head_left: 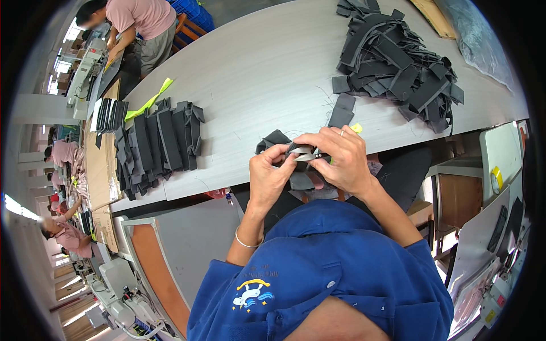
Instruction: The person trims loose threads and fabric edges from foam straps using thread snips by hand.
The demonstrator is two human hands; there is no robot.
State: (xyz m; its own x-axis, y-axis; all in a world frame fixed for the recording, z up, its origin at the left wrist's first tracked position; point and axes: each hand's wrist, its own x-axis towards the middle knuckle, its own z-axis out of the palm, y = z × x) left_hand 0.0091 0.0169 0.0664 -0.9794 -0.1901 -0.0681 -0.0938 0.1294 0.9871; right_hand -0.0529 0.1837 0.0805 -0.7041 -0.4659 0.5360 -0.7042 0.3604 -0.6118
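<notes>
Close in front of me, at the table's near edge, my left hand (269, 175) pinches a dark grey fabric strip (274, 140). My right hand (342, 156) is closed around small thread snips (310, 156), their metal blades pointing left to the fabric by my left fingertips. Part of the strip is hidden behind my fingers. Another grey strip (342, 111) lies on the table just beyond my right hand, with a bit of yellow-green material (356, 128) beside it.
A large loose heap of dark strips (398, 62) lies at the far right, near a clear plastic bag (475, 42). Stacked strips (162, 139) stand at the left beside a yellow-green band (151, 101). A co-worker (142, 28) bends over a sewing machine (86, 74) at the far left.
</notes>
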